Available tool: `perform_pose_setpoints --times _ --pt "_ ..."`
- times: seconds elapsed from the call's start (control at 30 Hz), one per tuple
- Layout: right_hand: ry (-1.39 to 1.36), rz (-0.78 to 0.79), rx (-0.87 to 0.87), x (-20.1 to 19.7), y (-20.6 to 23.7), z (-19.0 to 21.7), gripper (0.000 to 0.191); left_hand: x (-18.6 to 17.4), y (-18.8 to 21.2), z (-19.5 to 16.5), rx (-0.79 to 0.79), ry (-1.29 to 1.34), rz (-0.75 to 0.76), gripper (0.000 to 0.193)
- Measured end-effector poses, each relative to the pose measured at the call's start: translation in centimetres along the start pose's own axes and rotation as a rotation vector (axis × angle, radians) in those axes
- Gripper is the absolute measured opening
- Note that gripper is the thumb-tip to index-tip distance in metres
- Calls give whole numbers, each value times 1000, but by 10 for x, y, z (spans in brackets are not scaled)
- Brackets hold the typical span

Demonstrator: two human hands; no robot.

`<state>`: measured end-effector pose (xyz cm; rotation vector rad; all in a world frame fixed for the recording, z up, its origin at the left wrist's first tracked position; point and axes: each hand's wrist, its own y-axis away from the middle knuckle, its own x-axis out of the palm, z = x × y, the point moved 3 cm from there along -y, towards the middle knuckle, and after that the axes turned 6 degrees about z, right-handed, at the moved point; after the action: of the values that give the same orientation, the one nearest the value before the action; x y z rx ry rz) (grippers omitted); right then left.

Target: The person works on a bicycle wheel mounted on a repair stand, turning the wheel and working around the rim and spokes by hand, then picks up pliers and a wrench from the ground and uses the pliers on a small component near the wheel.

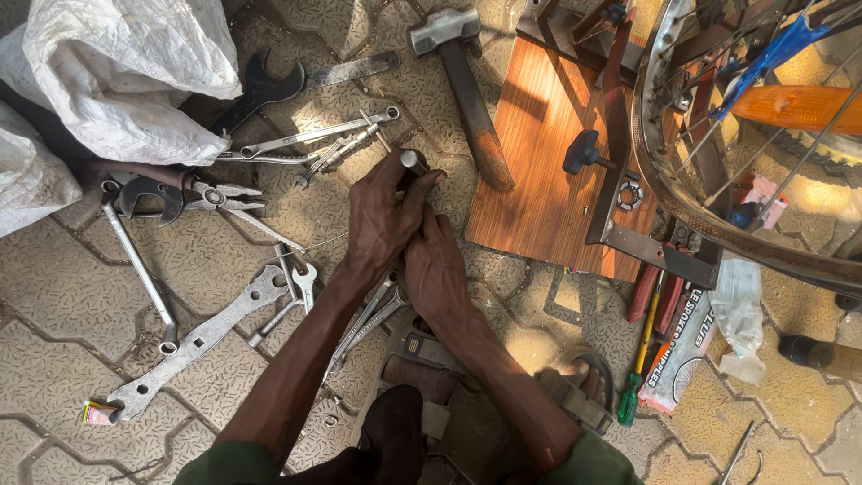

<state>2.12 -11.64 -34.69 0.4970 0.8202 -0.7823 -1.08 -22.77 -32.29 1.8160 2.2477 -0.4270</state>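
The grey interlocking paving-stone floor (63, 296) carried everything, and largest on it were the crumpled white woven sack (126, 72) at the upper left and the silver spoked bicycle wheel rim (660, 171) at the upper right, the rim resting in a rusty steel frame that stood on a reddish wood-grain board (539, 153). Next down in size, a heavy steel-headed hammer with a worn dark handle (467, 90) lay along the board's left edge, and a long flat grey multi-hole spanner (193, 346) lay lower left among scattered wrenches and pliers. At the centre the left hand (382, 220) was wrapped shut around a short dark metal rod with a bright round end (414, 163), held upright just above the paving, only its top and a little of the shaft showing above the fingers. The right hand (434, 269) pressed against the left from below, fingers curled; whether it gripped the rod itself or only steadied the other hand could not be told. The rod looked smooth and polished at its tip, so a likely trouble was slipping: with so little of it free and both hands bunched low, a hard twist or push might have let it skid through the grip and knuckles strike the stone or the loose tools just beside.
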Motion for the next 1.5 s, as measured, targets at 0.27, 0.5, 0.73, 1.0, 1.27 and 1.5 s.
perform_pose_setpoints --times 0.27,0.5,0.73,1.0,1.27,1.5 --pt "-16 -24 6 0 1 -1 45 1 0 -3 24 -27 -49 20" --pt "-18 -30 13 2 -2 -2 48 0 -1 -3 16 -18 -62 19" --pt "-14 -7 21 2 -1 -3 41 3 -4 -7 66 -18 -76 19" --pt "-21 -14 26 -1 -1 -1 38 2 -4 -10 91 -40 -68 18" --pt "-285 -126 114 -26 8 -7 19 -6 -16 -17 85 -138 42 23" --pt "192 -440 199 -95 -23 -31 32 -10 -12 -30 70 -236 63 27"
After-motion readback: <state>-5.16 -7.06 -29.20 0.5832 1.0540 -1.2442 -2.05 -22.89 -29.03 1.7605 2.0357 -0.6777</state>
